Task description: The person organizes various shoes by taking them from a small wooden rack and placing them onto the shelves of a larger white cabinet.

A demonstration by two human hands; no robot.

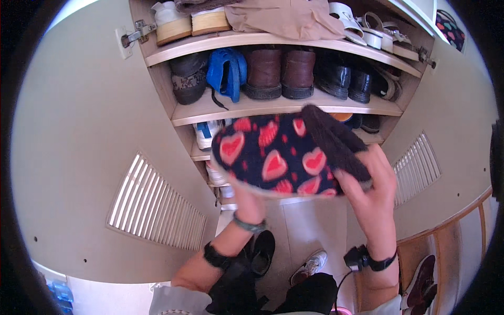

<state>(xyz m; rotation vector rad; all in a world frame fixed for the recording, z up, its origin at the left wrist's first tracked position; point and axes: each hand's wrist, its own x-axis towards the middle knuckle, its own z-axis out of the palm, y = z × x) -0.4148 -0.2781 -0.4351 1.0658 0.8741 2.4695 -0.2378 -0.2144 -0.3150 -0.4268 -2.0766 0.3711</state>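
A dark slipper [251, 152] with red and pink hearts and a brown fuzzy cuff is held up before the open shoe cabinet. Its toe points left, and its pale sole edge shows along the bottom. My right hand [375, 176] grips the slipper at the cuff, thumb on the near side. Beneath the toe end, my left hand [250, 206] bears against the sole; its fingers are hidden behind the slipper.
Shelves [283, 107] hold brown boots [263, 73], a blue shoe [227, 73], black shoes [336, 79] and white sandals [370, 31]. Open doors with slatted vents flank them, the left door [79, 131] and right door [457, 131]. A lower rack [441, 252] holds dark red shoes [420, 278].
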